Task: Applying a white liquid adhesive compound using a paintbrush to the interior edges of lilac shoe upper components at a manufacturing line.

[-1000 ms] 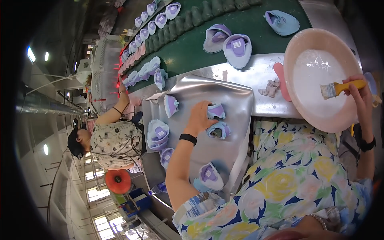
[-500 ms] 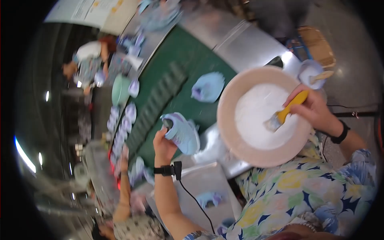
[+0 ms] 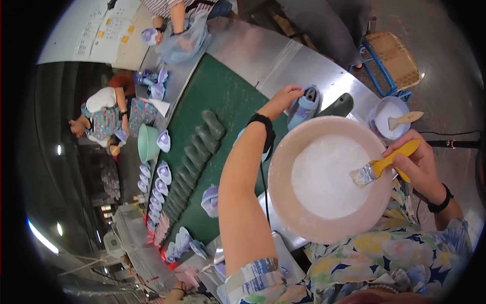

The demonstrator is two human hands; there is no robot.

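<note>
My left hand [image 3: 280,103] reaches past the far side of a wide beige basin [image 3: 281,200], its fingers at the top of a light blue and purple shoe upper [image 3: 304,107]. A dark last shows inside the upper, which stands on the metal table edge. My right hand [image 3: 418,164] grips a paintbrush [image 3: 387,163] by its yellow handle. The white-coated bristles hang over the white paste [image 3: 326,177] in the basin. Beside the upper lies a bare dark shoe last [image 3: 338,105]. Another upper [image 3: 210,201] sits on the green belt, left of my forearm.
A row of dark lasts [image 3: 195,154] lines the green belt [image 3: 238,86], with several purple uppers along its far edge. A small tub [image 3: 389,117] with a wooden-handled brush stands right. Co-workers [image 3: 109,114] are across the line. A blue-framed stool [image 3: 395,58] stands beyond.
My left hand has moved right and away from me, carrying the shoe upper from above the belt to beside the basin. The brush in my right hand has shifted slightly right.
</note>
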